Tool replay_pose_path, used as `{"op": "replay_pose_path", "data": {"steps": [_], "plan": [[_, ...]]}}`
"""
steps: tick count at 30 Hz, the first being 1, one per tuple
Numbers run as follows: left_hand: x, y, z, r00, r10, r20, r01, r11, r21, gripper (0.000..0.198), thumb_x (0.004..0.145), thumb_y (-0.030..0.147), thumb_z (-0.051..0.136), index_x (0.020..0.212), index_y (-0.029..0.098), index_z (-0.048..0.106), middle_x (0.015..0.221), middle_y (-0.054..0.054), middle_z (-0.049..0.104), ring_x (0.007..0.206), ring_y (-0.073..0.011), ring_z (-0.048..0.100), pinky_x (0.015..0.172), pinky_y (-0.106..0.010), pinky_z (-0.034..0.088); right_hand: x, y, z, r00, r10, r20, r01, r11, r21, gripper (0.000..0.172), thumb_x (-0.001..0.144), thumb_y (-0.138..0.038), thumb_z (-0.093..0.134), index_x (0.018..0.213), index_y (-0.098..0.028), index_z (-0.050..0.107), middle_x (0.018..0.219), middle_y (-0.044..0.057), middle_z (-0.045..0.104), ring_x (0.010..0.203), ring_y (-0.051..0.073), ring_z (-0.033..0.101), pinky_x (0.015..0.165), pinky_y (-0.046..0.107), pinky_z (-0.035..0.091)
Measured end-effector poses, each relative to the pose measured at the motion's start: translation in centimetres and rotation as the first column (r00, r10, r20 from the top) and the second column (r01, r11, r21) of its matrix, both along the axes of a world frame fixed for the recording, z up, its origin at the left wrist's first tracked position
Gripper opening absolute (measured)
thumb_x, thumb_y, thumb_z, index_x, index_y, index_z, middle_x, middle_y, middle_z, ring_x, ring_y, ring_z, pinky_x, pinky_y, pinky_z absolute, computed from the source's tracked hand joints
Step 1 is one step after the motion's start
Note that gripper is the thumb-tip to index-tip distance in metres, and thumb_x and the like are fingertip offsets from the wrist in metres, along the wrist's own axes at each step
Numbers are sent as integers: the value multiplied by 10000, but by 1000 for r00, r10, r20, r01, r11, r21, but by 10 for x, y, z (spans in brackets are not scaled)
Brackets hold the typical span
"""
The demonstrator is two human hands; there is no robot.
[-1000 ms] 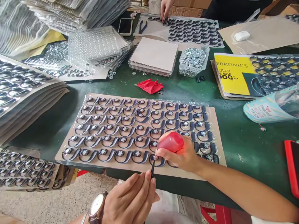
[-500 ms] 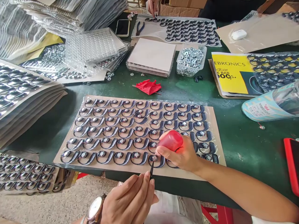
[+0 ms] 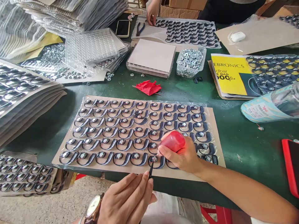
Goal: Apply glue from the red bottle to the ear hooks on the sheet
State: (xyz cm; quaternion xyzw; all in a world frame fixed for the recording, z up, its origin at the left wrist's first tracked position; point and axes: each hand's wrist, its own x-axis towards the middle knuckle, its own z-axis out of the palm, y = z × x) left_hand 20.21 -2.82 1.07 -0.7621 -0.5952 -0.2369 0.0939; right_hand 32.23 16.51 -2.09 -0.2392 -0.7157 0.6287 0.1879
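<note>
My left hand pinches thin dark pick, sits slightly lower than half second ago. Pick's long axis runs near upright in view, tip pointing away from me, at earhook in front row of card on green surface. Just right, my right hand clenched round red bulb, barely moved.

Card of ear hooks at the table's near edge; washer tub behind, stacked cards left.
</note>
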Motion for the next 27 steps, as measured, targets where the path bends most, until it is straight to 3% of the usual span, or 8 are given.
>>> {"op": "replay_pose_path", "data": {"steps": [6, 10, 20, 27], "plan": [[0, 0, -2, 1000, 2, 25, -2, 1000, -30, 139, 925, 141, 605, 969, 54, 704, 942, -114, 762, 894, -201, 740, 809, -308, 594, -1, 1, 0, 1000, 26, 17, -27, 999, 47, 246, 844, -416, 696, 745, -196, 652, 608, 15, 650, 565, 166, 623, 576, 311, 531], [-3, 2, 0, 992, 17, 125, -15, 1000, -14, 147, 923, 136, 601, 975, 47, 706, 943, -103, 761, 901, -194, 732, 864, -313, 569, 1, 1, 1, 999, 13, 31, -15, 998, 68, 214, 862, -389, 677, 770, -197, 655, 611, 17, 643, 570, 170, 619, 580, 315, 535], [-15, 15, 9, 956, -25, 294, 39, 998, -42, 172, 917, 89, 534, 953, 37, 694, 866, -98, 745, 815, -169, 718, 756, -299, 575, 4, 0, 0, 999, 18, 28, -17, 999, -45, 207, 855, -405, 682, 857, -204, 634, 590, 7, 638, 537, 172, 617, 533, 313, 530], [-21, 19, 11, 923, 13, 385, 12, 998, -63, 184, 905, 78, 515, 990, 72, 677, 869, -81, 746, 778, -152, 717, 723, -277, 575, 3, 0, 2, 997, 78, 24, -78, 997, -13, 211, 858, -405, 679, 806, -206, 630, 585, -2, 643, 532, 153, 609, 531, 285, 523]]}}
